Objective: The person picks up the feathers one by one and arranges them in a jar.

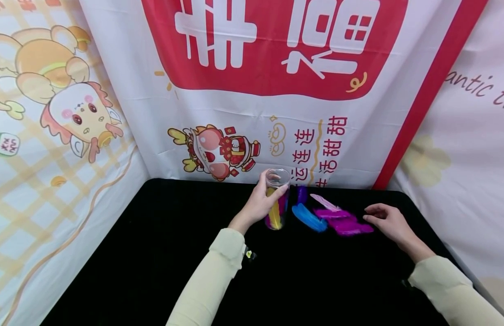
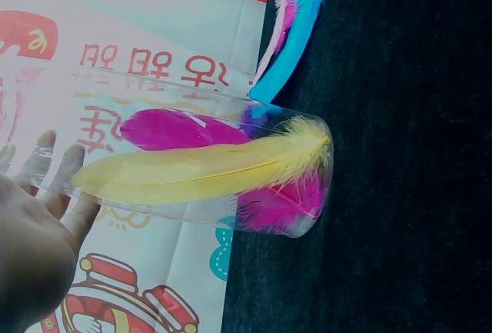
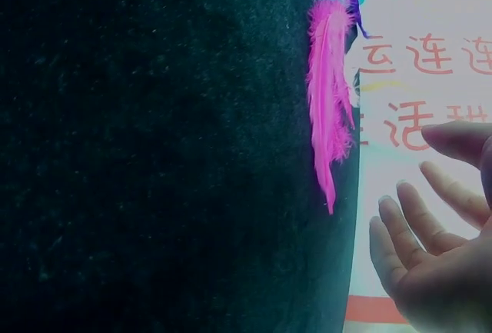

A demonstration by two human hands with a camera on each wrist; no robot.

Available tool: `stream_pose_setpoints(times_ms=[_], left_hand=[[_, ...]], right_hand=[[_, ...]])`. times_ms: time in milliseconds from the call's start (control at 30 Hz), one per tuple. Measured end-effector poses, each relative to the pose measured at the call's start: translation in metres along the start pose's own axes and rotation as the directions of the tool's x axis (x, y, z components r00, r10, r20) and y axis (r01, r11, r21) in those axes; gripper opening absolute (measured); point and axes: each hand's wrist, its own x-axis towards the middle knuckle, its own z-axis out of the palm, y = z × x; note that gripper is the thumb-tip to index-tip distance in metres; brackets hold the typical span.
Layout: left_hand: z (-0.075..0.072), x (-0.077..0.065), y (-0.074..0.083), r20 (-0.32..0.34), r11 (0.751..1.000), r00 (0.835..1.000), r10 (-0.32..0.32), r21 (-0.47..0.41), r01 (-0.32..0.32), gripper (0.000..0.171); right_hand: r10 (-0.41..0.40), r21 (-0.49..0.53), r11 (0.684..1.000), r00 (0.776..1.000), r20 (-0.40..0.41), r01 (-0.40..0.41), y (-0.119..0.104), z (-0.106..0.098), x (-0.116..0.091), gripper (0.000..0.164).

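1. The clear cup (image 1: 278,177) is held with its mouth upward near the far edge of the black table (image 1: 162,253); from here I cannot tell whether its base touches the tabletop.
2. The person's left hand (image 1: 257,201) is wrapped about the cup's upper part, thumb on the near side and fingers round the other, so it is clamped on the cup.
3. Inside the cup a long yellow feather (image 1: 275,213) leans along the wall, its fluffy end down at the base. Magenta feathers (image 2: 184,131) share the cup with it.
4. Just to the right of the cup, a dark purple feather (image 1: 302,194) lies near the table's far edge, and a bright blue feather (image 1: 309,218) slants across the cloth.
5. Farther right of the cup come a pale pink feather (image 1: 324,202) and a loose magenta cluster (image 1: 343,224), which lie close together.
6. The person's right hand (image 1: 392,224) is well to the right of the cup, near the cluster's outer end. Its fingers bend softly, the thumb stands apart from them, and it grips nothing.
7. Behind the cup hangs a white banner (image 1: 219,102) with a big red panel and red characters; left of the cup hangs a checked cartoon cloth (image 1: 68,122).
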Motion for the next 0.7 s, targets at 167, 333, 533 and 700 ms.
stream_pose_setpoints(times_ms=[167,333,533,700], left_hand=[[0.000,0.001,0.000,0.003,1.000,1.000,-0.003,0.017,0.003,0.064],[-0.001,0.001,0.001,0.004,0.999,1.000,-0.013,0.031,0.013,0.064],[-0.002,0.000,0.002,0.003,0.999,1.000,-0.017,0.044,0.017,0.065],[-0.004,-0.002,0.012,0.041,0.999,0.998,-0.046,0.023,0.045,0.066]], right_hand=[[0.026,0.004,1.000,0.999,0.028,-0.026,0.005,0.000,-0.002,0.039],[0.042,0.002,0.999,0.998,0.044,-0.042,0.010,0.000,-0.002,0.041],[0.078,-0.020,0.997,0.994,0.074,-0.077,0.015,0.001,-0.003,0.044],[0.113,-0.036,0.993,0.989,0.092,-0.110,0.017,0.001,-0.008,0.046]])
